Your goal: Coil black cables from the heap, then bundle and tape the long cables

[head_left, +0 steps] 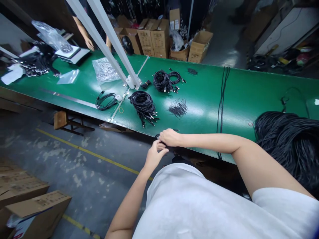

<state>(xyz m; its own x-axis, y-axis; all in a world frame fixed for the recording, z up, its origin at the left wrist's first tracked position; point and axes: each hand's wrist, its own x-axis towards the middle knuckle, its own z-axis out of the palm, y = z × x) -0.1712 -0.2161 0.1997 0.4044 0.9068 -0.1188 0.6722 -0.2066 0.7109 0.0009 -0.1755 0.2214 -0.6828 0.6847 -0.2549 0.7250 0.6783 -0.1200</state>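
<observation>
At the near edge of the green table, my right hand [170, 137] is closed, palm down, on a black cable [157, 136], most of which the fingers hide. Just below it, my left hand [155, 153] meets it with curled fingers on the same cable and the thumb apart. A bundle of coiled black cables [143, 103] with metal plugs lies beyond my hands to the left. Further back rests another coiled bundle [161, 80] beside a smaller coil [175, 77]. Short black ties [178, 108] form a loose pile ahead of my hands.
Long black cables [221, 99] cross the table on the right, and a large cable heap [286, 139] fills its right end. White posts [117, 49] stand at left. A co-worker's hand [89, 43] shows across the table. Cardboard boxes [159, 38] and a wooden stool [61, 120] stand around.
</observation>
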